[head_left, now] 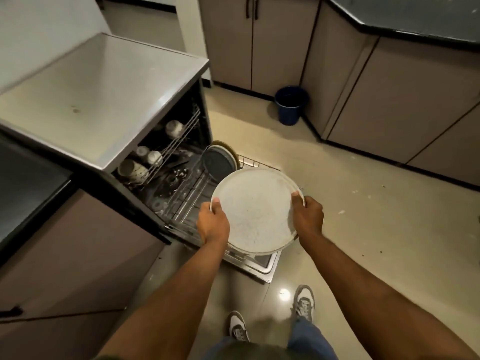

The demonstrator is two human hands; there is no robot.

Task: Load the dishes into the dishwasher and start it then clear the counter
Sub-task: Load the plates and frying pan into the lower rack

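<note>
Beige floor (350, 193) lies open right of the pulled-out lower rack (192, 196). Left hand (213, 223) and right hand (307, 216) grip opposite rims of a round, speckled white plate (255, 209) above it.

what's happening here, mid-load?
Yes. A person holds a large white plate by its rim, left hand and right hand on opposite sides, above the pulled-out lower rack of the open dishwasher. Plates already stand in that rack; cups sit in the upper one.
</note>
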